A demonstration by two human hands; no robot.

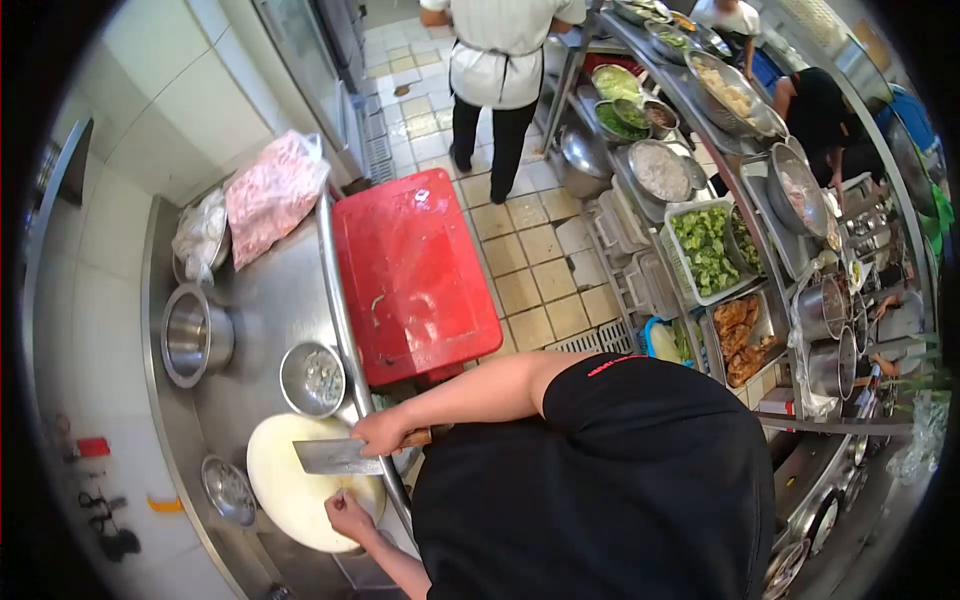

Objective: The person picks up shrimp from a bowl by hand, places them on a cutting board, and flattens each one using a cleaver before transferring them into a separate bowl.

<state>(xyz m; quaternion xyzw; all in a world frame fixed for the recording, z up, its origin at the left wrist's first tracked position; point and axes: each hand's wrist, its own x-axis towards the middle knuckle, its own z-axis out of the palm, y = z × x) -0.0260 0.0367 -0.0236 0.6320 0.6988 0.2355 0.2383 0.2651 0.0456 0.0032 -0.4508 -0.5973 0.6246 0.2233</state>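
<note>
A cleaver [335, 457] with a wooden handle is in my right hand [383, 432], its broad blade lying over a round white cutting board [285, 510]. Just below the blade in the view, my left hand [350, 515] is over the board with its fingers drawn together; what they hold, if anything, is too small to make out. A metal bowl [312, 378] with small greyish pieces stands beside the board's upper edge. Another small metal bowl [228, 490] is at the board's left.
An empty-looking steel pot [198, 335] and a bag of pink meat [275, 195] stand farther along the steel counter. A red lidded bin [415, 275] adjoins its edge. Shelves with food trays [700, 250] line the right. A person [500, 60] stands in the aisle; others are behind the shelves.
</note>
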